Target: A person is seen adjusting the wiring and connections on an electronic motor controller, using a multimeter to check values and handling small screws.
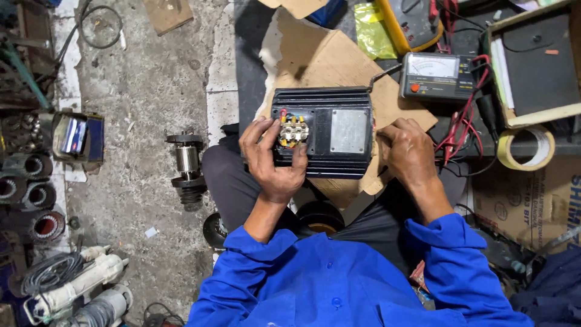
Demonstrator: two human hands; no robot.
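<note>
Hands on black finned motor housing (321, 132), left hand (272, 158) at terminals (293, 131), right hand (407, 151) gripping side

The left hand (273, 158) grips the black finned motor housing (322, 132) at its terminal block (293, 131). The right hand (407, 149) holds the housing's right end. A grey analogue meter (437, 75) lies just beyond on cardboard (330, 60).

The motor (321, 132) is hemmed in on both flanks: the left hand (273, 156) covers its terminal side, the right hand (408, 151) presses its other end. Behind it the cardboard (327, 57) lies bare, an open way in. To the right, the meter (437, 75), red leads (461, 124) and tape roll (526, 148) crowd the approach. Leftward, bare floor (151, 91) runs to the rotor (187, 166).
</note>
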